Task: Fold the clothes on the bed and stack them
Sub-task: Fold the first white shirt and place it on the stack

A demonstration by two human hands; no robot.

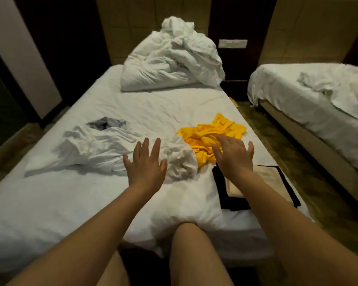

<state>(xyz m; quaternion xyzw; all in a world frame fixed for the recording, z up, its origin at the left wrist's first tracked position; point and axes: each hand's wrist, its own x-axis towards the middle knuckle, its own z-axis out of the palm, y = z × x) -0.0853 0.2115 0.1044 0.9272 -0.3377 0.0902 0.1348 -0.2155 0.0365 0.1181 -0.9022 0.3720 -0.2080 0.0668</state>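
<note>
I have both hands out over the bed (pixel 153 108), left hand (pixel 145 159) and right hand (pixel 235 156), fingers (pixel 155 148) spread straight and gripping nothing. The right hand hangs over the near edge of the crumpled yellow garment (pixel 211 131); whether it touches the cloth I cannot tell. Just left of it, between my hands, lies a bunched white garment (pixel 181 159), and further left a larger white garment (pixel 87 149) with a grey patterned piece (pixel 105 122) at its far edge. The stack so far, a folded beige piece (pixel 267 175) on a folded black piece (pixel 229 203), sits under my right forearm. I judge the yellow garment light, limp and clingy – it will sag wherever it is unsupported. I would pinch it at two spread points along a hem or the shoulders, lift, shake it flat, then fold.
</note>
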